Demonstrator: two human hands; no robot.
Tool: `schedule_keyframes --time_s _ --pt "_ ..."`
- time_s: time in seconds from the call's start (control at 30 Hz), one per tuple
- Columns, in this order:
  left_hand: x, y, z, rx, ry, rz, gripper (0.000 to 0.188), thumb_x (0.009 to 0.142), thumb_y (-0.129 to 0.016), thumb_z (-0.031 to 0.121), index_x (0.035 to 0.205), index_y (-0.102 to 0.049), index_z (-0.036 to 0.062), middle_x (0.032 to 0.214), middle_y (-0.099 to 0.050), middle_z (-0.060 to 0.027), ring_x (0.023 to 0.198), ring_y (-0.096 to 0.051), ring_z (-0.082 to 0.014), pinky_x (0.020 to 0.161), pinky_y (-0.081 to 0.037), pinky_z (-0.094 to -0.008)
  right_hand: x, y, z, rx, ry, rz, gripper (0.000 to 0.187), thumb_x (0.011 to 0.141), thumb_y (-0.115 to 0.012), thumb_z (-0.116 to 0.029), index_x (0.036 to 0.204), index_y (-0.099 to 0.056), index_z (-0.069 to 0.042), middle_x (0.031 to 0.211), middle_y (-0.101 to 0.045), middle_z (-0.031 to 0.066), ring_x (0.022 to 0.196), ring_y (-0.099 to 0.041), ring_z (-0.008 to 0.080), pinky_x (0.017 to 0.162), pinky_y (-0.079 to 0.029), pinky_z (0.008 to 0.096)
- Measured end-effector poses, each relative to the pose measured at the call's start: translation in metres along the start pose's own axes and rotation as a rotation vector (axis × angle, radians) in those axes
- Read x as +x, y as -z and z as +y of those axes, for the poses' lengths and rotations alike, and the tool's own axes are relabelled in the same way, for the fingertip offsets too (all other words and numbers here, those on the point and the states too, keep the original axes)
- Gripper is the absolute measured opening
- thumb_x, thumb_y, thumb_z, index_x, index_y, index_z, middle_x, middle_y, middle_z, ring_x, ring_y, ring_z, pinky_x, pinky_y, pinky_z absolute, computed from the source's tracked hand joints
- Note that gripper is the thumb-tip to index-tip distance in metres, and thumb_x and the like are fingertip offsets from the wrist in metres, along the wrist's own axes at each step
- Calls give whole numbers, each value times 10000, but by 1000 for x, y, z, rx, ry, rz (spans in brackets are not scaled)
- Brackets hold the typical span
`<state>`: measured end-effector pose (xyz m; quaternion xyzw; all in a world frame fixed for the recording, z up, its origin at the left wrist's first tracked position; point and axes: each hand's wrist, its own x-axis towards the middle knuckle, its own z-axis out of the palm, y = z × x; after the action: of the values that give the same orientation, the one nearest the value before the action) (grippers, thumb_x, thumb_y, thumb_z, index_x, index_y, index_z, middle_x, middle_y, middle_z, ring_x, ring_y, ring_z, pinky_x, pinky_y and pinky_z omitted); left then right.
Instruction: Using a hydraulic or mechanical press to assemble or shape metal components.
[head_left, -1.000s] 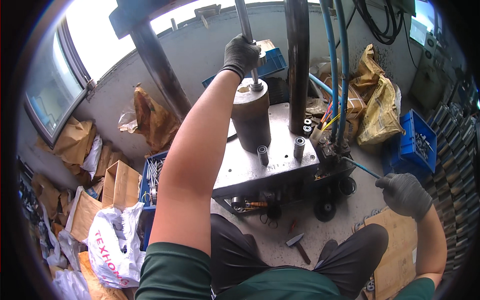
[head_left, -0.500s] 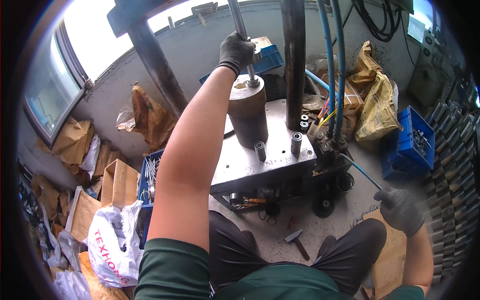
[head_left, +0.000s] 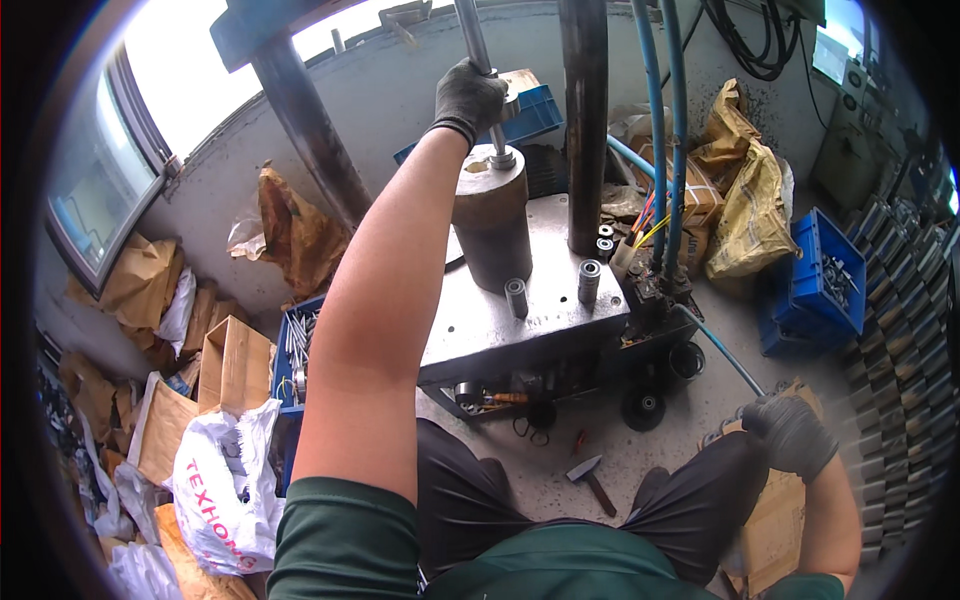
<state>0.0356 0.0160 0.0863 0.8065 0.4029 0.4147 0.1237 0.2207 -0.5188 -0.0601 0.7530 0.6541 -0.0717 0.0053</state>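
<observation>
Gripping on Both Sides

The left hand (head_left: 468,100) is clasped around the steel rod (head_left: 471,32), above the cylinder (head_left: 496,240) standing on the metal table (head_left: 465,345). The right hand (head_left: 792,436) grasps the end of the blue lever (head_left: 722,346), beside the table.

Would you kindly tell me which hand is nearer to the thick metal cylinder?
Left: the left hand is just above the thick metal cylinder, on the metal rod. The right hand is farther off, to its right, on the lever.
</observation>
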Motion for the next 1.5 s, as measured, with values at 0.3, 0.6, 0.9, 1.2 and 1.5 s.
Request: schedule_keyframes --time_s 0.3,0.6,0.9,1.2,1.5 --pt "9 -8 -9 -41 -18 5 316 853 -728 257 1091 -739 49 1020 -765 -194 1001 -741 -348 930 -583 -411 7 21 1 61 35 -38 224 818 -670 -255 919 -756 -74 838 -711 169 798 -711 366 766 -570 462" --pt "16 -10 -17 -40 -35 32 319 846 -716 261 1082 -750 49 988 -769 -191 973 -748 -340 920 -587 -405 1 10 7 91 60 -17 224 824 -673 -203 983 -772 -81 861 -728 164 827 -717 358 780 -573 446" --pt "4 -7 -10 -13 -79 40 265 865 -705 228 1033 -743 26 881 -771 -162 859 -766 -276 828 -605 -375 10 22 1 257 -36 280 194 815 -691 -157 964 -752 -48 856 -722 188 805 -701 384 753 -563 458" --pt "0 -4 -5 -34 -30 9 298 850 -695 263 1041 -759 44 896 -769 -179 884 -763 -317 871 -599 -403 31 40 7 254 15 425 202 879 -660 -84 1067 -715 -34 921 -711 188 876 -701 379 774 -558 431" --pt "11 -18 -14 -93 -48 16 300 845 -698 277 1023 -770 47 894 -770 -179 902 -759 -323 874 -594 -413 164 114 68 270 -17 1082 252 970 -626 -85 1215 -669 -44 1016 -732 175 870 -738 282 808 -580 364"
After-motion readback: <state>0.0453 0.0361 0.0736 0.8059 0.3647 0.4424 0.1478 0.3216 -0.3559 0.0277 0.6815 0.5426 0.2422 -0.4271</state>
